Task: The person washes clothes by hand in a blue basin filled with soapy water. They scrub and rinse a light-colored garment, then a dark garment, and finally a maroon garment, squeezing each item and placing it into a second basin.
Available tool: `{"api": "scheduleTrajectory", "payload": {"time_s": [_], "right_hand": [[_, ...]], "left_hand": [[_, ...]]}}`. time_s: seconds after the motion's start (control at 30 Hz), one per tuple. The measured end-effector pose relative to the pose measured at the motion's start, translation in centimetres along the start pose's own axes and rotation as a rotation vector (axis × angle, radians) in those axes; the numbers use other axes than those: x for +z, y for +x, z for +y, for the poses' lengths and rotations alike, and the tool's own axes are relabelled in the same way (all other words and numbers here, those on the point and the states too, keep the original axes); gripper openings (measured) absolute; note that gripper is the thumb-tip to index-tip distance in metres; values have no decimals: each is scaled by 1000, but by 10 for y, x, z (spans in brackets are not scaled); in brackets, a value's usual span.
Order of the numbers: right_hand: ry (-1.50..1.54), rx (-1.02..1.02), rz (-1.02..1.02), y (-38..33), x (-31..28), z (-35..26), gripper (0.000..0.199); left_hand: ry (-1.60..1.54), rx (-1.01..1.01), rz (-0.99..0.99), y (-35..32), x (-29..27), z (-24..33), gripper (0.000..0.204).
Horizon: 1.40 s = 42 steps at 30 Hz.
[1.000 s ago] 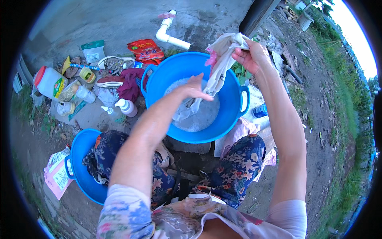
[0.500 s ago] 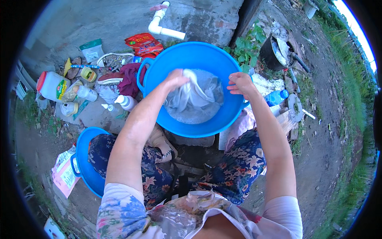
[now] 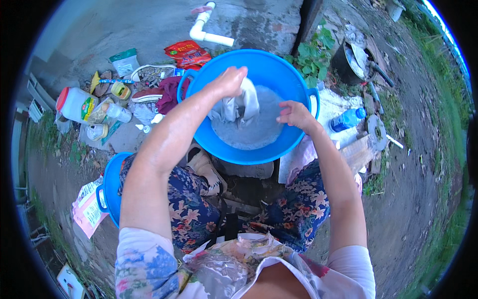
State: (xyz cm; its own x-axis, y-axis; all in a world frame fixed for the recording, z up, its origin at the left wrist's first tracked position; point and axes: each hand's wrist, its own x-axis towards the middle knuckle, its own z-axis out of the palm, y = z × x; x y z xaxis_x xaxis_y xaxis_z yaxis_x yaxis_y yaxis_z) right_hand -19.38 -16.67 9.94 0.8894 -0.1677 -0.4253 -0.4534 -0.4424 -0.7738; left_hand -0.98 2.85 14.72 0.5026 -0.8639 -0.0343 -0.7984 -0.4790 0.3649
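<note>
My left hand grips a wet whitish cloth and lifts it out of the soapy grey water in a big blue basin. The cloth hangs from my fist down into the water. Over the basin's right side my right hand hovers with fingers loosely spread, holding nothing, just right of the cloth. The basin stands on the ground between my knees, which are in flowered trousers.
A second blue basin sits by my left knee. Bottles, a white jug, packets and a dark red cloth lie at the left. A white pipe runs behind; a plastic bottle and black pot stand right.
My right hand has let go of the cloth it held high and dropped to the basin. The left hand has gathered the cloth and raised it from the water.
</note>
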Motion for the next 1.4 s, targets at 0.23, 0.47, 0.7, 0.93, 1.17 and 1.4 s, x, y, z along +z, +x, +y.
{"api": "scheduleTrajectory", "payload": {"time_s": [0.23, 0.47, 0.7, 0.93, 1.17, 1.4], "right_hand": [[266, -526, 57, 19, 52, -67, 87], [875, -356, 250, 38, 59, -96, 56], [1413, -213, 42, 48, 15, -112, 54], [1638, 80, 406, 25, 32, -177, 54], [602, -81, 368, 35, -4, -126, 49], [1513, -626, -147, 72, 47, -105, 87]], "left_hand": [[-243, 237, 149, 9, -109, 77, 32], [-672, 215, 597, -9, -123, 18, 44], [-969, -105, -35, -37, -38, -30, 46], [-1419, -284, -389, -38, -12, 19, 71], [-1827, -450, -356, -27, 5, -13, 46], [-1976, -504, -540, -38, -4, 2, 47]]}}
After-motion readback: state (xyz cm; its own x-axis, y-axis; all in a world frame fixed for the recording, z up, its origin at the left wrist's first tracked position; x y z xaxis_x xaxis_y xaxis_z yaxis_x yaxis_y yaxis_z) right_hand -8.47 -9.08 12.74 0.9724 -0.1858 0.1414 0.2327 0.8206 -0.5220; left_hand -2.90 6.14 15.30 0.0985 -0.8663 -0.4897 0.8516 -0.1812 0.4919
